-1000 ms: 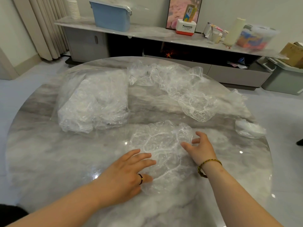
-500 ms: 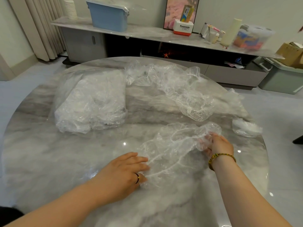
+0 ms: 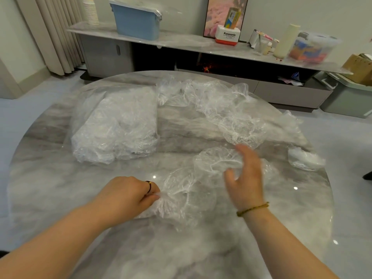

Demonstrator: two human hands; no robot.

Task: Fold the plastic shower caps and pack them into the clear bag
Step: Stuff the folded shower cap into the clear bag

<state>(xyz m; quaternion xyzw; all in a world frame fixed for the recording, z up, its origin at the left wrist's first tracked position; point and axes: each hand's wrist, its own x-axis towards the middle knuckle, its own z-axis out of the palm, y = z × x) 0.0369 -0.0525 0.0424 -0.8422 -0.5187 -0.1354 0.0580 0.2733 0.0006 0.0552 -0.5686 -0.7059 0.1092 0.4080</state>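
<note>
One clear crinkled shower cap point(image 3: 187, 196) lies on the marble table in front of me, its far part bunched and turned over itself. My left hand point(image 3: 128, 198) pinches the cap's left edge with curled fingers. Blurred with motion, my right hand point(image 3: 245, 178) hovers at the bunched far part with fingers spread and grips nothing that I can see. The clear bag point(image 3: 114, 125), stuffed with caps, lies at the back left. Several loose caps point(image 3: 221, 109) trail across the back right.
The round table point(image 3: 60, 188) ends close on the right, where a small white plastic bundle point(image 3: 304, 160) lies near the rim. Behind the table stands a long low cabinet point(image 3: 181, 43) with a blue bin, boxes and bottles. Grey crates sit on the floor at the far right.
My right hand brought the cap's right edge in toward the middle and let go, now spread. My left hand went from lying flat to pinching the left edge.
</note>
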